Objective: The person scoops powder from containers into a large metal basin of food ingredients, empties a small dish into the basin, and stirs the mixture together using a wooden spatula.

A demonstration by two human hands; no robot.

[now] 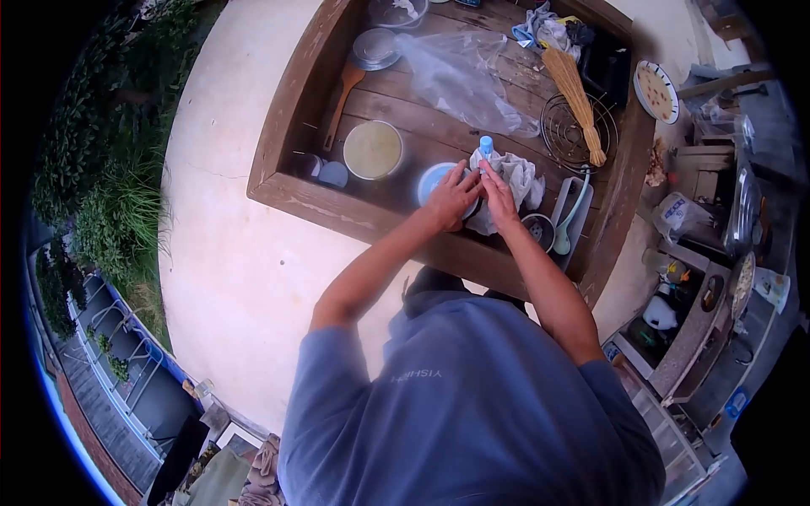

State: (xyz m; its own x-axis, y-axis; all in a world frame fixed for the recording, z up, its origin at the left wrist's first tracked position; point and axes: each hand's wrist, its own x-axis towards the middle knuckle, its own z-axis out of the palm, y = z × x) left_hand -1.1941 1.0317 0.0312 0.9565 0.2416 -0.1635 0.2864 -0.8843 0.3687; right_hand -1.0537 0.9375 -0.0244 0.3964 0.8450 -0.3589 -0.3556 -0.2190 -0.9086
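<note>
Bringing both hands close together over the near side of the wooden table (396, 221), beside a bottle with a blue cap (486, 146). Left hand (450, 200): back up, fingers stretched out, over the edge of a round blue-and-white container (433, 180) and partly covering it; cannot tell if the fingers grip anything or just rest. Right hand (499, 192): turned more on its side, fingers fairly straight and pointing toward the left hand's fingertips, right below the blue cap; grasp hidden, cannot tell if it holds the bottle. White crumpled cloth or plastic (521, 175) lies under and beside the right hand.

Left of the container, a round pot (373, 150) with pale yellowish contents or top, plus a wooden spatula (344, 99) near the raised table edge. Small round blue-gray item (333, 174) by the pot. Clear plastic bag (462, 83) spread farther back, next to a round clear lid or dish (376, 48).

On the right, a straw brush (576, 103) lies across a round wire rack (557, 126). Below it, a pale green ladle (563, 241) sits in a long narrow tray (578, 221), small dark-inside pot (537, 229) just beside. Patterned round dish (656, 91) at the right rim.
</note>
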